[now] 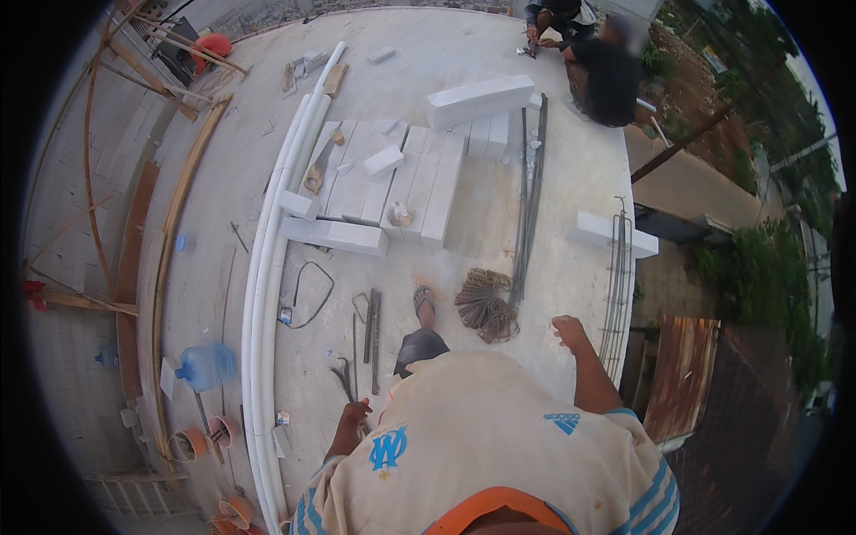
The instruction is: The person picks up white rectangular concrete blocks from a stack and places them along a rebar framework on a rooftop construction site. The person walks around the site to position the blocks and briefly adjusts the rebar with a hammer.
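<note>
My left hand [357,412] hangs low beside my body, close to a bundle of dark metal rods [344,379] on the concrete. Its fingers are too small and dark to make out. Out to the right, my right hand [568,331] is held over the slab with its fingers curled in, and I see nothing in them. One sandalled foot [424,305] is set forward between the hands. Ahead of it and to the right lies a fanned heap of bent, rusty wire ties [488,305]. Dark flat bars [372,334] rest left of the foot.
White blocks [428,178] are stacked ahead, with a long block [334,235] in front. Long white pipes [267,267] run along the left. Steel bars [532,187] lie right of the stack; a rebar cage [617,294] is near the slab's right edge. Two people [606,76] crouch far right.
</note>
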The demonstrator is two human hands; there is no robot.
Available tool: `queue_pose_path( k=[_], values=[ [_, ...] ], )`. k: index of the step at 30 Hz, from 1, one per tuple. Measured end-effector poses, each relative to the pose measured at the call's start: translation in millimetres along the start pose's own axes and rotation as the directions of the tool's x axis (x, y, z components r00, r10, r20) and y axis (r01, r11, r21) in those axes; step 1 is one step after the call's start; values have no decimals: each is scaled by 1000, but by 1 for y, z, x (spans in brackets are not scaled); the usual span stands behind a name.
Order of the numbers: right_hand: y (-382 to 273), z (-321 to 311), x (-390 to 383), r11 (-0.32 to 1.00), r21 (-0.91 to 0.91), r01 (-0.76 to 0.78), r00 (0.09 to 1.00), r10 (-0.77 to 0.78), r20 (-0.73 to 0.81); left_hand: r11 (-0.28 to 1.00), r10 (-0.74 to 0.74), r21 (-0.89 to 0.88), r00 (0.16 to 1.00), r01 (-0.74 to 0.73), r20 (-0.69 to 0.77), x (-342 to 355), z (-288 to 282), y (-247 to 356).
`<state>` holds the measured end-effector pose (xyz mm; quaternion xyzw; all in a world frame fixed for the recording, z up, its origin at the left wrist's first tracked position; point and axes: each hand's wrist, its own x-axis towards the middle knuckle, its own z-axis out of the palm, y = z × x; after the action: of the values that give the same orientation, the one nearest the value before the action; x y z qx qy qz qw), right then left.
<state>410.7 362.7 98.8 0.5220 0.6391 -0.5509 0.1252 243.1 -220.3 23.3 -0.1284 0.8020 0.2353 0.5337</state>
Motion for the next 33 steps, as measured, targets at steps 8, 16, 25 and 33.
queue_pose_path(
  k=[8,16,25,33],
  values=[
    [12,47,17,929,-103,-355,930,362,63,983,81,-160,996,-87,-47,110,-150,206],
    [-60,46,52,941,-41,-336,938,338,79,795,471,-324,858,-513,-204,129,-212,394],
    [-126,-17,247,955,-255,-150,947,213,239,965,42,-254,994,-66,-101,158,-132,359],
    [-287,-129,397,995,-81,62,980,-45,196,931,265,247,963,-270,50,127,-90,481]
  ],
)
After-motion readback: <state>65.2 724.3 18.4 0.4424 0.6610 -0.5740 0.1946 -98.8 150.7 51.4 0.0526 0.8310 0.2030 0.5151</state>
